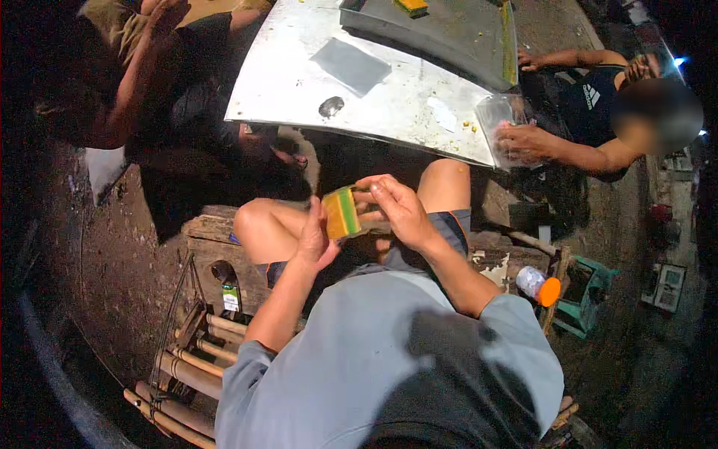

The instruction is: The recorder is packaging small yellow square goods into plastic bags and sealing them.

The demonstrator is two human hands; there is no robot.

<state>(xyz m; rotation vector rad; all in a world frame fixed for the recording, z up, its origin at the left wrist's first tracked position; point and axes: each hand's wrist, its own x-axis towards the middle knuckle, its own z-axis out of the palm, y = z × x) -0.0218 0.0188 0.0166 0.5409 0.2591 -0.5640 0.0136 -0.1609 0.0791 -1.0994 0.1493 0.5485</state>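
A flat yellow block with a green stripe, which looks wrapped in clear plastic, is held upright above my lap. My left hand grips its left side. On the other side, my right hand has its fingers at the block's right edge, touching the clear plastic. What exactly the block is made of I cannot tell. Beyond my knees stands a white table, with a flat clear plastic sheet or bag lying on it.
A large grey metal tray holds another yellow block. At the right, a co-worker's hand holds a clear plastic bag. Another person sits at the left. A jar with an orange lid lies right of me; a bamboo seat is at lower left.
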